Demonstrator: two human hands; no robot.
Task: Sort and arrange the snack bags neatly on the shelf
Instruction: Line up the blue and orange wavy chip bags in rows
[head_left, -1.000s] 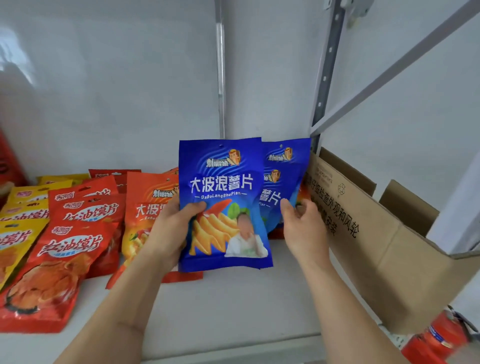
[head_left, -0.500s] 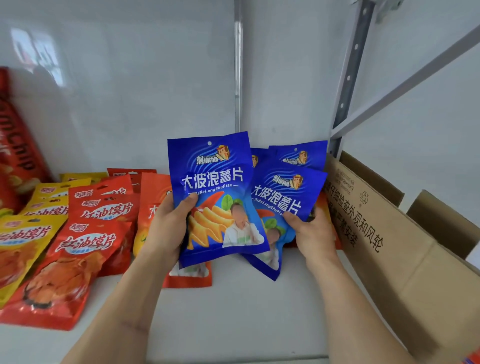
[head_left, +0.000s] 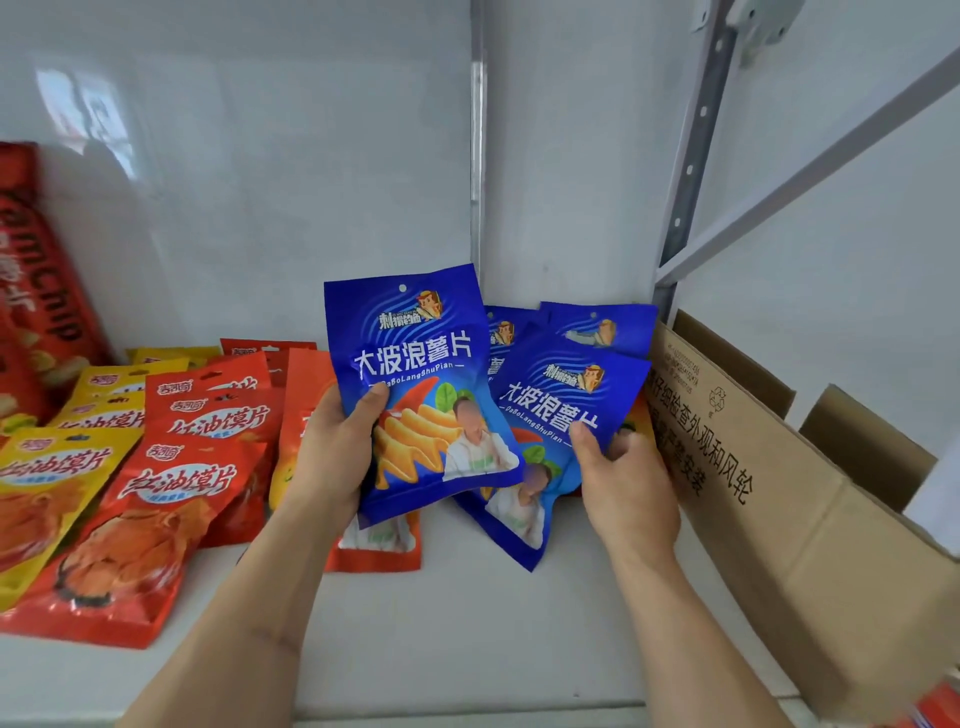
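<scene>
Head view: two hands held blue snack bags above the white shelf (head_left: 467, 639).
Left hand (head_left: 332, 457) gripped one upright blue foil chip bag (head_left: 415, 384); right hand (head_left: 623, 488) pinched a tilted second blue bag (head_left: 550, 410) beside the brown cardboard box (head_left: 779, 509).

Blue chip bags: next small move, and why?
Probably lower the upright blue bag in the left hand onto the tilted blue bag the right hand pinches: same print, and more blue bags lie fanned behind.
</scene>
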